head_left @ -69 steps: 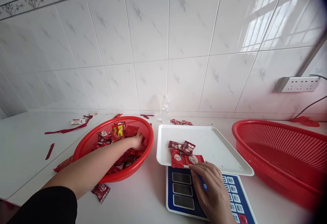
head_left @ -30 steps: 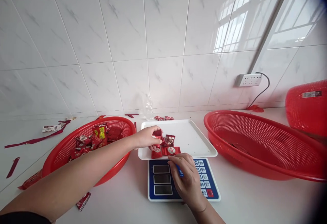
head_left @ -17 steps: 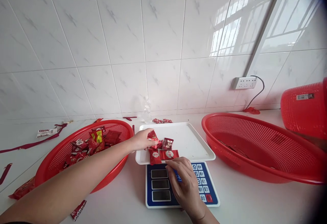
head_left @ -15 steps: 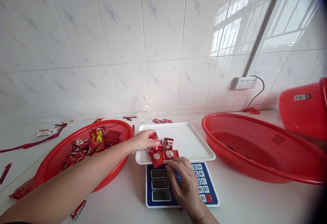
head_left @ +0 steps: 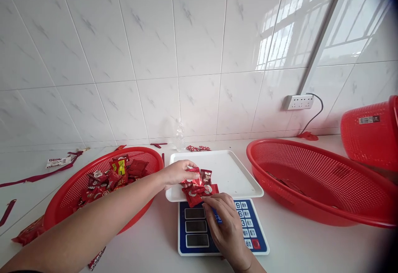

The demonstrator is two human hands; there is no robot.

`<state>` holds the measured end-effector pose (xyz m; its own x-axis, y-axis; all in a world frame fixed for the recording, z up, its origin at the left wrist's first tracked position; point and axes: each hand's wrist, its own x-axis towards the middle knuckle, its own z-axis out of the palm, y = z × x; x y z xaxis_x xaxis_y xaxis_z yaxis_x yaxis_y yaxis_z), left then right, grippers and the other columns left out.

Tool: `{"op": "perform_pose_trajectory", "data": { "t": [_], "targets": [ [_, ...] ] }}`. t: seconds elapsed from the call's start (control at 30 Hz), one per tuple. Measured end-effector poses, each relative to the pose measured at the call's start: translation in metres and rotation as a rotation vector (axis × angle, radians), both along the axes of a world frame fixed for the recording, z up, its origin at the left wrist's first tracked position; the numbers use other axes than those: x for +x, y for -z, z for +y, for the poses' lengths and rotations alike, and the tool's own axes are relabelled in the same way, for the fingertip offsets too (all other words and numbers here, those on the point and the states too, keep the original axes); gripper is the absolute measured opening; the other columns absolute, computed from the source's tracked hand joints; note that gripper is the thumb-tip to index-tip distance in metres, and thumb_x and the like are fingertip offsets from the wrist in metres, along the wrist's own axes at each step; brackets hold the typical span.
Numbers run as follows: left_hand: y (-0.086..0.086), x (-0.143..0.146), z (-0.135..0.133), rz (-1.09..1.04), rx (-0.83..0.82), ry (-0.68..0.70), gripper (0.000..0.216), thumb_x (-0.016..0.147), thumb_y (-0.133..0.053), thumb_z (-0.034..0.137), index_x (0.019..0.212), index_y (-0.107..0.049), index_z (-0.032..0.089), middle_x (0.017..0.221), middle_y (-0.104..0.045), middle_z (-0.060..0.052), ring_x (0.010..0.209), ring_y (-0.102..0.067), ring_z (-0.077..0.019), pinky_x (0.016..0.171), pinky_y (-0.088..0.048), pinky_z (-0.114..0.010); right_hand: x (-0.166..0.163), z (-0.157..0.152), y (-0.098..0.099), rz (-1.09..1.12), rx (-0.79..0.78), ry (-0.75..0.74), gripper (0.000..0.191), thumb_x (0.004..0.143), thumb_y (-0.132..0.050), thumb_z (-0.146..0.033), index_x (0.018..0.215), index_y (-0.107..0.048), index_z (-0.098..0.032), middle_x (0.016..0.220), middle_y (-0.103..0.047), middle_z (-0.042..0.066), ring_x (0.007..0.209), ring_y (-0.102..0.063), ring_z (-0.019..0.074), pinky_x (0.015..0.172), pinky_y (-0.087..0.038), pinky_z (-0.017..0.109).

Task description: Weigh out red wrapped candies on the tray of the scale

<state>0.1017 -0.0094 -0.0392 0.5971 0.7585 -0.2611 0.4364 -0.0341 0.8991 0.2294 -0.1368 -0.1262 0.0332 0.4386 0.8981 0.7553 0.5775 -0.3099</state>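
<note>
My left hand (head_left: 179, 172) is over the front left of the white weighing tray (head_left: 239, 177), its fingers closed on a shiny red wrapped candy (head_left: 195, 174). Just below that candy, another red wrapped candy (head_left: 193, 198) juts past the tray's front edge. My right hand (head_left: 226, 224) is above the blue scale panel (head_left: 183, 246), thumb and forefinger pinched at this candy's corner; the fingertips partly hide the contact. A dark red wrapped candy (head_left: 206, 176) and one more red packet (head_left: 214, 188) lie close by on the tray.
To the left, a red perforated basket (head_left: 152, 154) holds many wrapped candies. A larger red basket (head_left: 311, 206) on the right has a few flat items inside. Behind the tray are a clear bottle (head_left: 179, 134) and patterned red packets (head_left: 198, 149). A power strip (head_left: 299, 102) is on the wall.
My left hand has moved slightly right with its candy, which now covers more of the packets below. My right hand keeps its pinch in nearly the same place.
</note>
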Motion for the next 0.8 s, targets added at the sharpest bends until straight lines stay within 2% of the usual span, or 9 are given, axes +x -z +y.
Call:
{"op": "perform_pose_trajectory", "data": {
  "t": [0.07, 0.17, 0.3, 0.4, 0.5, 0.57, 0.63, 0.73, 0.8],
  "targets": [
    [0.004, 0.000, -0.001, 0.019, 0.025, 0.002, 0.051, 0.068, -0.078, 0.033, 0.113, -0.059, 0.016, 0.107, -0.063, -0.009, 0.067, -0.058, -0.0118, 0.056, -0.045, -0.024, 0.000, 0.000, 0.001, -0.011, -0.002, 0.004, 0.021, 0.086, -0.052, -0.005, 0.100, -0.058, -0.020, 0.081, -0.068, 0.003, 0.075, -0.060, 0.0159, 0.068, -0.048, 0.032],
    [0.005, -0.005, 0.001, 0.037, 0.098, -0.033, 0.054, 0.071, -0.074, 0.029, 0.121, -0.055, 0.020, 0.130, -0.051, -0.011, 0.078, -0.060, -0.0130, 0.060, -0.047, -0.023, -0.001, 0.001, 0.001, -0.046, -0.002, 0.021, 0.020, 0.086, -0.053, -0.006, 0.099, -0.058, -0.020, 0.082, -0.069, 0.003, 0.077, -0.060, 0.0159, 0.071, -0.047, 0.033],
    [-0.003, -0.019, 0.006, 0.099, 0.172, -0.033, 0.042, 0.079, -0.063, 0.023, 0.120, -0.055, 0.015, 0.125, -0.053, -0.013, 0.078, -0.061, -0.0132, 0.062, -0.050, -0.024, -0.002, 0.003, 0.002, -0.074, -0.016, 0.028, 0.019, 0.086, -0.054, -0.007, 0.100, -0.059, -0.019, 0.085, -0.069, 0.003, 0.081, -0.061, 0.0163, 0.075, -0.046, 0.034],
    [-0.005, -0.032, 0.011, 0.158, 0.239, -0.001, 0.037, 0.081, -0.057, 0.023, 0.117, -0.057, 0.014, 0.117, -0.057, -0.012, 0.080, -0.063, -0.0159, 0.069, -0.053, -0.029, -0.002, 0.003, 0.002, -0.061, -0.017, 0.019, 0.019, 0.086, -0.054, -0.007, 0.100, -0.060, -0.019, 0.086, -0.069, 0.003, 0.081, -0.061, 0.0166, 0.075, -0.045, 0.034],
    [0.001, -0.043, 0.011, 0.224, 0.384, 0.024, 0.033, 0.080, -0.057, 0.019, 0.112, -0.060, 0.014, 0.112, -0.061, -0.012, 0.094, -0.063, -0.0241, 0.085, -0.051, -0.041, -0.002, 0.002, 0.001, -0.051, -0.008, 0.018, 0.019, 0.086, -0.053, -0.007, 0.099, -0.059, -0.020, 0.085, -0.069, 0.003, 0.080, -0.061, 0.0164, 0.074, -0.045, 0.034],
    [0.006, -0.046, 0.007, 0.252, 0.507, 0.044, 0.030, 0.078, -0.057, 0.015, 0.108, -0.062, 0.016, 0.115, -0.061, -0.011, 0.110, -0.057, -0.0286, 0.100, -0.042, -0.046, -0.001, 0.001, 0.002, -0.051, -0.007, 0.017, 0.019, 0.086, -0.053, -0.007, 0.099, -0.059, -0.020, 0.084, -0.069, 0.003, 0.079, -0.061, 0.0164, 0.073, -0.045, 0.034],
    [0.011, -0.044, 0.000, 0.257, 0.598, 0.082, 0.032, 0.079, -0.055, 0.012, 0.109, -0.061, 0.019, 0.123, -0.059, -0.010, 0.122, -0.050, -0.0281, 0.108, -0.034, -0.045, -0.001, 0.001, 0.002, -0.052, -0.011, 0.016, 0.019, 0.086, -0.053, -0.007, 0.099, -0.059, -0.020, 0.085, -0.070, 0.003, 0.080, -0.061, 0.0166, 0.074, -0.046, 0.034],
    [0.016, -0.036, -0.014, 0.250, 0.644, 0.149, 0.039, 0.085, -0.049, 0.013, 0.123, -0.054, 0.021, 0.135, -0.053, -0.010, 0.128, -0.046, -0.0235, 0.110, -0.033, -0.040, -0.001, 0.001, 0.003, -0.053, -0.014, 0.014, 0.019, 0.086, -0.054, -0.007, 0.100, -0.059, -0.020, 0.085, -0.070, 0.003, 0.082, -0.061, 0.0169, 0.075, -0.046, 0.034],
    [0.018, -0.027, -0.022, 0.247, 0.643, 0.182, 0.042, 0.089, -0.047, 0.020, 0.131, -0.046, 0.021, 0.140, -0.050, -0.010, 0.130, -0.045, -0.0220, 0.110, -0.034, -0.039, -0.001, 0.002, 0.003, -0.050, -0.016, 0.012, 0.020, 0.087, -0.053, -0.007, 0.100, -0.059, -0.020, 0.085, -0.070, 0.003, 0.081, -0.061, 0.0170, 0.075, -0.046, 0.035]
  ]
}}
